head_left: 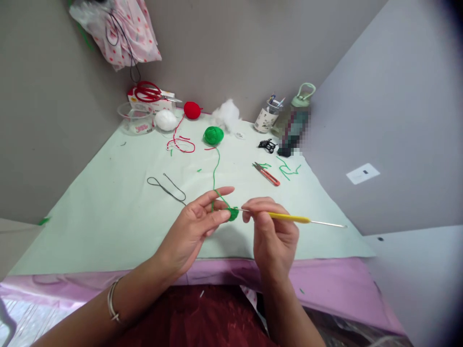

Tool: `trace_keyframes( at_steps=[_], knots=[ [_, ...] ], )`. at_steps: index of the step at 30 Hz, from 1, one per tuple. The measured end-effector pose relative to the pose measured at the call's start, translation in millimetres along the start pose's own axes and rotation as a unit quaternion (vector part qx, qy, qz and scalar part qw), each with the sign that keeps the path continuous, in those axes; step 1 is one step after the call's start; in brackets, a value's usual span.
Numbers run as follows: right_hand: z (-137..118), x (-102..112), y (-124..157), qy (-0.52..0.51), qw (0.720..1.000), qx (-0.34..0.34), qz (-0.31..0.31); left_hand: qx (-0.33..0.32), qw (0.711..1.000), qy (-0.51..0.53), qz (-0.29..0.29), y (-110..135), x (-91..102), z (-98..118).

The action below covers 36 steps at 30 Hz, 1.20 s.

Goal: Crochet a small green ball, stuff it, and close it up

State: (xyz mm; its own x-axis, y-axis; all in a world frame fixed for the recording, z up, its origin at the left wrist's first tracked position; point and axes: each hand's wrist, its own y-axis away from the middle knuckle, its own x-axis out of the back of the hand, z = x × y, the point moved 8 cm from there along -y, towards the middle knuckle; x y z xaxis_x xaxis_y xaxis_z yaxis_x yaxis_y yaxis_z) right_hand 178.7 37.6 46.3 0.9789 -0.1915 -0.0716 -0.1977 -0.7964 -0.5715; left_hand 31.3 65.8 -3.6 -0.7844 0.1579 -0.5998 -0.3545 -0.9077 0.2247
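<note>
Gap between snips [267,175] and perhaps raised yarn strand [214,174].

And it is all taken in by one camera, worn on the head, held above the near edge of the table [108,217] and pointed forward and down! The wearer's dark red clothing [202,318] is looked down upon at the bottom edge, where both forearms [141,274] are cut off. The left hand [195,219] and the right hand [273,236] are caught close up, just below mid-frame. Beyond, the table is narrowed by distance, the grey back wall [217,53] is faced across the top, and a side wall [398,101] is glimpsed, slanting, along the right.
</note>
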Motion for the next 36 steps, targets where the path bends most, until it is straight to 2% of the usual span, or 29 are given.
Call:
trace_keyframes(
  at_steps=[4,12,16,18,20,22,24,27,30,33,36],
  knots=[
    [0.5,-6.5,1.6,0.044,0.998,-0.009,-0.034,-0.032,0.998,-0.052,0.005,2.2,0.6,0.4],
    [8.0,-6.5,3.3,0.028,0.999,-0.044,-0.005,-0.039,0.997,-0.063,0.008,0.3,3.5,0.2],
    [7.5,-6.6,3.2,0.013,0.999,-0.03,-0.009,-0.035,0.998,-0.055,0.008,-0.9,3.7,0.5],
    [6.0,-9.1,5.2,0.037,0.999,-0.009,-0.028,-0.041,0.997,-0.061,0.01,-1.1,3.0,0.7],
    [0.4,-13.4,9.4,0.123,0.99,0.052,-0.047,-0.044,0.997,-0.059,0.012,-0.9,1.6,-0.8],
    [-9.6,-17.7,16.4,0.222,0.963,0.146,-0.042,-0.023,0.999,-0.038,0.008,-0.6,-0.6,-6.8],
    [-15.8,-18.7,21.5,0.259,0.944,0.201,-0.021,0.019,1.0,-0.002,-0.003,-0.2,-3.8,-16.1],
    [-10.0,-16.3,17.0,0.222,0.964,0.143,-0.026,0.058,0.997,0.041,-0.015,0.8,-7.3,-23.2],
    [-7.1,-10.0,11.2,0.157,0.985,0.075,-0.016,0.021,0.999,0.034,0.011,1.2,-3.1,-14.8],
    [-6.9,-3.7,8.6,0.102,0.994,0.043,0.018,-0.018,0.999,-0.003,0.043,2.6,2.3,-5.5],
    [-3.3,-5.5,7.1,0.048,0.998,0.021,0.017,-0.021,0.998,-0.019,0.053,2.9,4.4,-4.0]
  ],
)
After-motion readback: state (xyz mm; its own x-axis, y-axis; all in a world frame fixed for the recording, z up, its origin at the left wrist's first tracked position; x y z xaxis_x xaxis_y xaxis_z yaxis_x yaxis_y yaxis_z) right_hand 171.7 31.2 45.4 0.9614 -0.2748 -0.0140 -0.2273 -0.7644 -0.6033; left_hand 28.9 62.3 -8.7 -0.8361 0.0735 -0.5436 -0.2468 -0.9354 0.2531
